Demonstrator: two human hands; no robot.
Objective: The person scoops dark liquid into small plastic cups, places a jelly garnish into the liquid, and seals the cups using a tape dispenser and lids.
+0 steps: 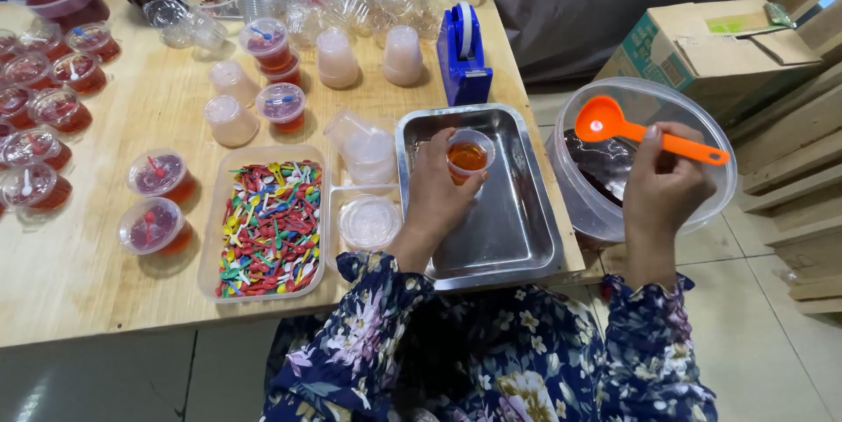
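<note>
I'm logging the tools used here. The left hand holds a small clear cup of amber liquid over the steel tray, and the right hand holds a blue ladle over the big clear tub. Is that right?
Not quite: the ladle is orange, not blue, as the head view shows. The rest stands: the left hand holds the small clear cup of amber liquid over the steel tray, and the right hand holds the ladle over the big clear tub.

Dark floral long sleeves (368, 317)
</note>
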